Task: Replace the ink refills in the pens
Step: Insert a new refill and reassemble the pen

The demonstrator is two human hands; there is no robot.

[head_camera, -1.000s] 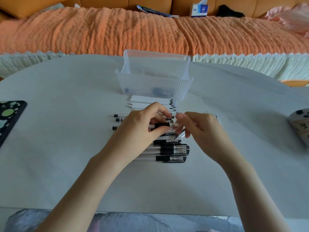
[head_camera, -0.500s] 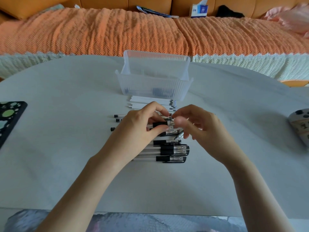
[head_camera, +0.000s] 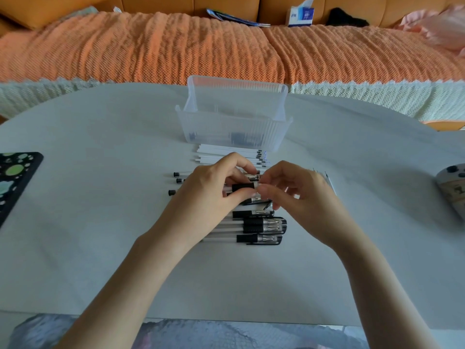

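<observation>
My left hand (head_camera: 214, 195) grips a clear pen with a black grip (head_camera: 242, 187), held level above the table. My right hand (head_camera: 299, 197) pinches the tip end of that same pen, fingers curled round it. Below the hands lies a row of capped black-and-clear pens (head_camera: 261, 226). Behind the hands lies a bundle of white refills (head_camera: 226, 153), and several pen barrels with black end caps (head_camera: 176, 174) stick out to the left. A few thin loose refills (head_camera: 329, 182) lie right of my right hand.
A clear ribbed plastic box (head_camera: 234, 132) stands behind the refills. A black tablet with green spots (head_camera: 15, 177) lies at the left edge, a grey game controller (head_camera: 453, 187) at the right edge. An orange-covered sofa (head_camera: 226, 49) runs behind the white table (head_camera: 100, 222).
My right hand moved left from the loose refills to the pen's tip and closed its fingers round it. The left hand kept hold of the pen, almost still.
</observation>
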